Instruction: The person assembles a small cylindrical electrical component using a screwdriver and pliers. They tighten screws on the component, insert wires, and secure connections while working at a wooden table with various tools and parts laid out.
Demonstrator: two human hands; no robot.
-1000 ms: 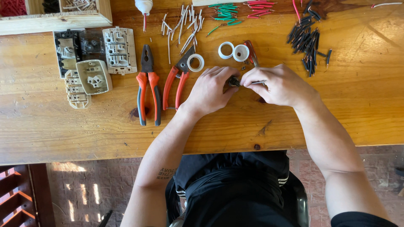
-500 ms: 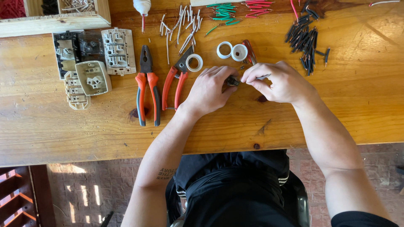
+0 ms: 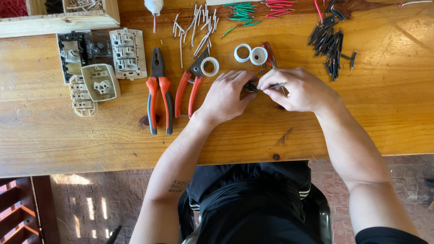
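Left hand [image 3: 226, 97] and right hand [image 3: 300, 89] meet fingertip to fingertip, both pinching a small dark part [image 3: 250, 87] between them; orange-handled pliers [image 3: 159, 90] lie left.

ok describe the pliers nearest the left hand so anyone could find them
On the wooden table, two orange-handled tools lie side by side, left of the left hand. The wanted pliers are the right-hand pair, tilted, head touching a white tape roll; the other pliers lie straighter, farther left.

wooden table [image 3: 68, 135] | pliers [image 3: 159, 88] | socket parts [image 3: 99, 81] | black wire pieces [image 3: 327, 40] | tape rolls [image 3: 251, 54]
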